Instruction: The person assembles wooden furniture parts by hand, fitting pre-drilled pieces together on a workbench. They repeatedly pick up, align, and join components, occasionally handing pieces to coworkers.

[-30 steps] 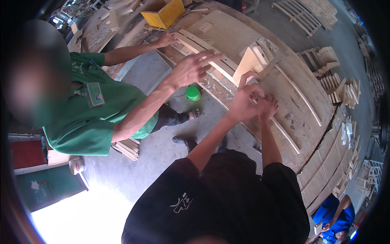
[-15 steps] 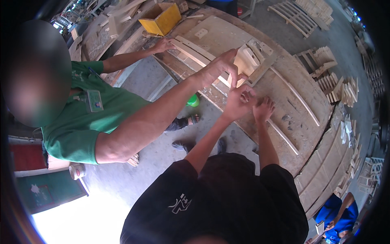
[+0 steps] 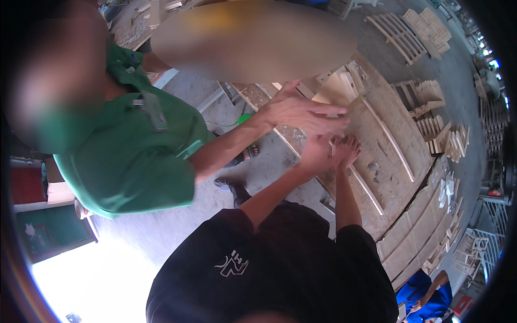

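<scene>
My left hand (image 3: 315,154) is over the near edge of the wooden workbench (image 3: 396,175), close to a co-worker's outstretched hand (image 3: 309,112). Motion blur and that hand hide its fingers. Just to its right, almost touching it, my right hand (image 3: 347,151) is low over the bench with its fingers loosely bent and apart, nothing visible in them. A thin wooden strip (image 3: 367,191) runs toward me from beside my right hand. Another long strip (image 3: 389,139) lies farther right. Beyond the hands sits a pale wooden block assembly (image 3: 344,84).
A co-worker in a green shirt (image 3: 145,156) stands at my left, reaching across the bench. Wooden slatted frames (image 3: 396,39) and stacked wooden parts (image 3: 425,97) stand on the floor beyond. A person in blue (image 3: 425,296) is at lower right. A blurred oval covers the bench's far end.
The co-worker's hand has come away from the block and spread out above my hands. My left hand has moved down and nearer my right. The view has shifted.
</scene>
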Tool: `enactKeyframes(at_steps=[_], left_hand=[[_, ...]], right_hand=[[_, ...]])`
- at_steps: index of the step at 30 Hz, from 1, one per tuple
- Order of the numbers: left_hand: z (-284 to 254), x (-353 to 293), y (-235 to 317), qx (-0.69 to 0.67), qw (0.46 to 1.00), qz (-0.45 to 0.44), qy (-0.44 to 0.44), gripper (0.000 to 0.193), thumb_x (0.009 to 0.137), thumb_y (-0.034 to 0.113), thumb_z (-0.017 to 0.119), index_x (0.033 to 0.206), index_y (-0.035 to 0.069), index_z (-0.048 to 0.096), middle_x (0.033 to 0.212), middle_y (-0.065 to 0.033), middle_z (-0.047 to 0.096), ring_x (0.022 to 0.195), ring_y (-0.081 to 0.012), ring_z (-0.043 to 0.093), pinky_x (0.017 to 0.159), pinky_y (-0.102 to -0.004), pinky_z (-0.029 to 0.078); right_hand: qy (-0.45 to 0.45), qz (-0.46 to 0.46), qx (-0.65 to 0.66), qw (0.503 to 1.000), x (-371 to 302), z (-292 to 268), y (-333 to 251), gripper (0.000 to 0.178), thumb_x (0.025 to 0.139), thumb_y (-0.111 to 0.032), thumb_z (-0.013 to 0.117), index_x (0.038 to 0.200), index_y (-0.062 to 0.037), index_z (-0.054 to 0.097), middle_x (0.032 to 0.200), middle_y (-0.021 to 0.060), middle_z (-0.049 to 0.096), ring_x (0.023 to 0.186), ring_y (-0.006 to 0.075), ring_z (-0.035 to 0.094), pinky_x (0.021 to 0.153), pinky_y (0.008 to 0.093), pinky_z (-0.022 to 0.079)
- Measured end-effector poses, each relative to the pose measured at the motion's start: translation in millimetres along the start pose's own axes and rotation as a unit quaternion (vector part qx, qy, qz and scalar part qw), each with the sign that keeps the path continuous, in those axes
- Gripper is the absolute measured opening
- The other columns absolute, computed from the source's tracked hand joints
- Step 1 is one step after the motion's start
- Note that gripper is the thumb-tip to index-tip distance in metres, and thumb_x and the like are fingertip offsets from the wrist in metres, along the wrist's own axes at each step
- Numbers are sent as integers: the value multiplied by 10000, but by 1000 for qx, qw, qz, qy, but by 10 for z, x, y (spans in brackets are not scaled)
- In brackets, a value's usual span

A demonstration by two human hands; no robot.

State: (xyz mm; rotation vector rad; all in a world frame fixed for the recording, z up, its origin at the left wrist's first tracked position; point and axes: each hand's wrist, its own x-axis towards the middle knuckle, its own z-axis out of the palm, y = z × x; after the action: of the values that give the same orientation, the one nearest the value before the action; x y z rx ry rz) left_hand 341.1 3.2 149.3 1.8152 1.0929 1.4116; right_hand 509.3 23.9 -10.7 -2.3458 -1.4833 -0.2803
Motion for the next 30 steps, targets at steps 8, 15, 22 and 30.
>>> enactKeyframes(at_steps=[8,15,22,30], left_hand=[[159,-572,-338,22,997,-36,-67,280,743,108,673,997,31,582,1264,-211,526,1211,-422,461,1005,-461,400],[-206,-1294,-1032,43,956,-165,-240,194,770,64,564,949,57,638,1066,-155,637,1047,-334,597,910,-414,477],[-541,-1797,-1186,111,907,-285,-289,190,771,98,568,934,51,655,882,-160,674,850,-336,656,791,-419,519],[-669,-2315,-1174,124,876,-336,-322,175,826,143,530,886,80,681,841,-163,674,833,-327,660,771,-421,515]], right_hand=[[20,-7,22,1000,33,-15,-35,463,774,-342,605,1118,-33,581,1223,158,589,1138,359,520,946,489,406],[31,7,56,998,55,-60,-50,441,773,-324,617,1084,-13,589,1224,169,586,1138,364,519,956,492,396],[42,2,60,997,36,-27,-2,438,779,-339,621,1069,-13,593,1224,173,584,1132,360,526,951,496,398],[49,3,62,997,41,-18,17,465,759,-343,630,1090,-20,584,1206,179,585,1129,366,528,944,495,405]])
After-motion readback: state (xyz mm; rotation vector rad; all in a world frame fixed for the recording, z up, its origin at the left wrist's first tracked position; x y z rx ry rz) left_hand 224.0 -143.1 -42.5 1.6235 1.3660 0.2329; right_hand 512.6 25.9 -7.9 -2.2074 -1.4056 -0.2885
